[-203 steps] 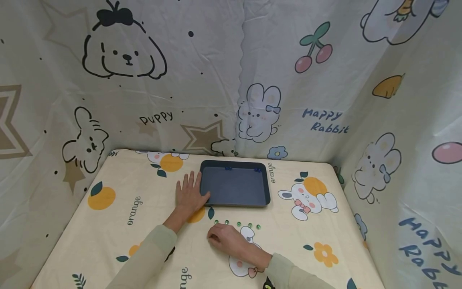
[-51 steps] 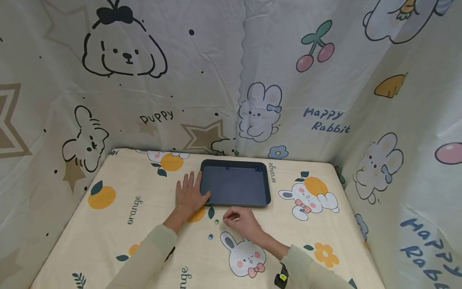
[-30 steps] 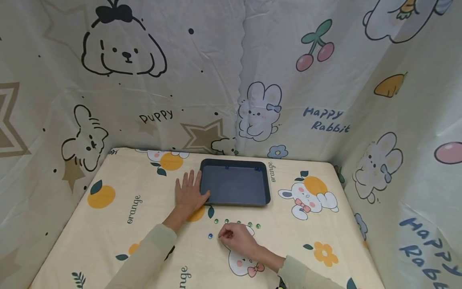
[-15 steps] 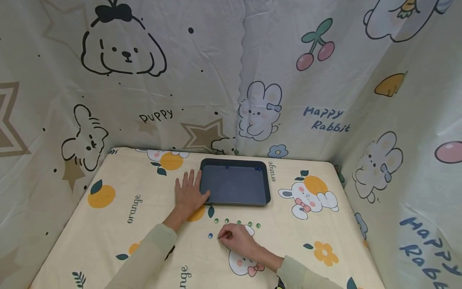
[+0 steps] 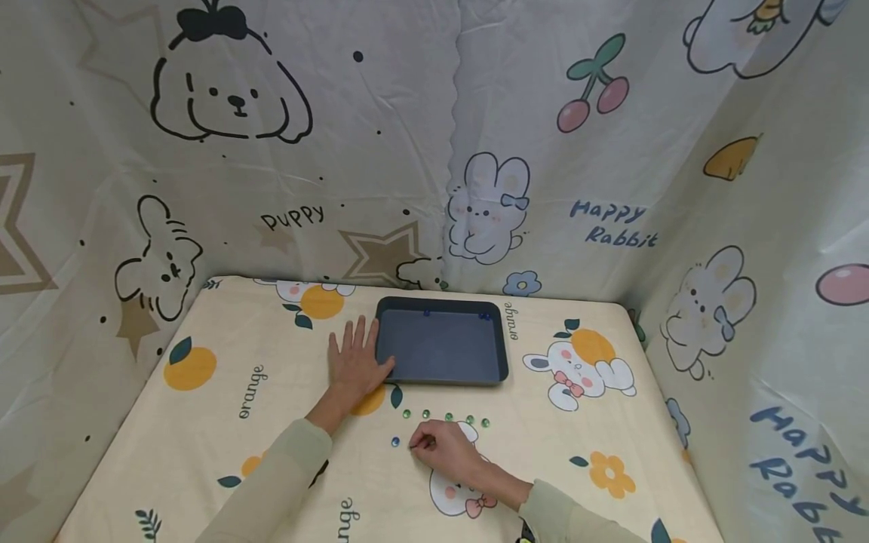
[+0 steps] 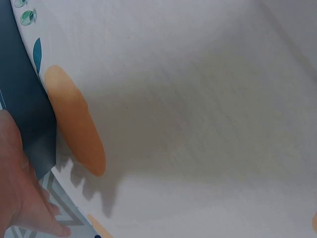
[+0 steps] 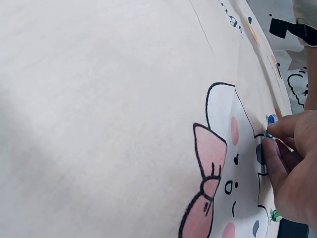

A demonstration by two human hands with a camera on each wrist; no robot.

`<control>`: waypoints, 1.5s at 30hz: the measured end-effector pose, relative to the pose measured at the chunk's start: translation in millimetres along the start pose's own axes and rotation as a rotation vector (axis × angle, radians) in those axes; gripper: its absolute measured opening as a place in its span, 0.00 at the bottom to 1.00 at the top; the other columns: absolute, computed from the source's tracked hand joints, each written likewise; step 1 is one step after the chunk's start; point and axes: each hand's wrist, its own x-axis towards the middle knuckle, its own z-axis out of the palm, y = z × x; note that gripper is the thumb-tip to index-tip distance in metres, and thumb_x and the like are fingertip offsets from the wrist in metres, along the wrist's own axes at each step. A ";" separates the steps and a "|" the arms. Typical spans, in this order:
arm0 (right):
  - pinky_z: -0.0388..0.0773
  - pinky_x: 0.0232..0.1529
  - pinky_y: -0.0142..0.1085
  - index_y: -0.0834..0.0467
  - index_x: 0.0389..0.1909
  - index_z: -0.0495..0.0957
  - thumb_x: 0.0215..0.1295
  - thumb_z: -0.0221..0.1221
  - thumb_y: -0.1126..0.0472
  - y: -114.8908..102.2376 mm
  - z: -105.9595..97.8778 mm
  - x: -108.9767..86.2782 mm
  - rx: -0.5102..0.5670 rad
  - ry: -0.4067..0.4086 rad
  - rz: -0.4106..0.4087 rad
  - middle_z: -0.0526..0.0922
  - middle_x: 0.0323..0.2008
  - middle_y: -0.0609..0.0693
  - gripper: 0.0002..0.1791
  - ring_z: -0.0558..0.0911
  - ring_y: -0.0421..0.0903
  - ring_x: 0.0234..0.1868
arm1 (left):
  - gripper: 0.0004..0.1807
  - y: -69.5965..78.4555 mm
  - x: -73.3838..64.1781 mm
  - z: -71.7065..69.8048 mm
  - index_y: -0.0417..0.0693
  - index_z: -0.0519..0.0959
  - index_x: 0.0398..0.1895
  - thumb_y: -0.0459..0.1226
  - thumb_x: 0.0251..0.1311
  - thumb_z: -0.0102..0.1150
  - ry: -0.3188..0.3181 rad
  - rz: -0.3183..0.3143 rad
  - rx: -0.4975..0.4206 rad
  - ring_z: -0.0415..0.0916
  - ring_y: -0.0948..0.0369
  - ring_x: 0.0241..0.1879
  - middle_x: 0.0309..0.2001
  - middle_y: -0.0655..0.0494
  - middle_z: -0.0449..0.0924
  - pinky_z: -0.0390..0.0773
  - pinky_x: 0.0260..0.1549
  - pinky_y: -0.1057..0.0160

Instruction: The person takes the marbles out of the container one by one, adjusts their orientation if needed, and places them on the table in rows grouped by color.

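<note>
My left hand (image 5: 356, 358) lies with straight fingers along the left side of a dark grey tray (image 5: 441, 351), its thumb at the rim. My right hand (image 5: 448, 452) is low over the cloth, thumb and forefinger pinching a small blue marble (image 7: 268, 134), mostly hidden by the fingertips. Just left of those fingertips lies another blue marble (image 5: 396, 442). Several green glass marbles (image 5: 406, 414) form a row between the right hand and the tray. Inside the tray, a few dark blue marbles (image 5: 485, 317) sit along the far side.
A cream cloth (image 5: 536, 467) printed with oranges and rabbits covers the table. Patterned curtains (image 5: 380, 173) hang behind and at both sides. A black strap with a device (image 7: 292, 30) shows on the other wrist in the right wrist view.
From near the tray's front edge, my right hand has come back toward me and stopped beside the loose blue marble, uncovering the green row. My left hand has stayed put.
</note>
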 end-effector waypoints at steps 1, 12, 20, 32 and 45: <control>0.79 0.33 0.27 0.55 0.32 0.84 0.60 0.64 0.72 -0.1 -0.1 0.0 -0.001 -0.001 0.001 0.84 0.32 0.43 0.08 0.79 0.32 0.31 | 0.50 -0.1 0.0 0.0 0.49 0.45 0.81 0.65 0.65 0.46 0.001 0.000 0.001 0.37 0.43 0.77 0.80 0.43 0.40 0.35 0.70 0.35; 0.80 0.35 0.26 0.53 0.32 0.84 0.61 0.64 0.73 0.6 1.8 -1.0 -0.023 -0.010 0.016 0.81 0.32 0.37 0.10 0.79 0.31 0.33 | 0.50 -1.1 -0.2 2.0 0.48 0.46 0.81 0.64 0.65 0.48 0.007 -0.001 -0.024 0.37 0.43 0.77 0.79 0.42 0.41 0.35 0.70 0.35; 0.79 0.34 0.26 0.54 0.32 0.84 0.61 0.64 0.72 1.0 2.2 -2.1 -0.026 -0.009 0.007 0.81 0.32 0.39 0.09 0.78 0.32 0.32 | 0.49 0.0 -0.7 1.1 0.48 0.46 0.81 0.63 0.65 0.48 -0.003 -0.003 -0.026 0.36 0.43 0.77 0.80 0.42 0.40 0.34 0.70 0.36; 0.80 0.34 0.26 0.54 0.33 0.84 0.61 0.64 0.71 3.4 2.8 -3.7 -0.023 -0.001 -0.033 0.81 0.33 0.39 0.08 0.79 0.31 0.33 | 0.50 1.6 -1.6 -0.1 0.48 0.46 0.81 0.63 0.65 0.48 0.004 -0.004 -0.014 0.36 0.43 0.77 0.80 0.43 0.39 0.34 0.71 0.36; 0.80 0.34 0.26 0.55 0.33 0.83 0.62 0.64 0.70 2.2 2.1 -2.7 -0.005 0.004 -0.020 0.82 0.33 0.43 0.06 0.79 0.32 0.33 | 0.49 1.4 -2.2 -1.6 0.48 0.46 0.81 0.62 0.65 0.48 0.013 -0.002 -0.023 0.36 0.44 0.77 0.80 0.43 0.40 0.34 0.71 0.37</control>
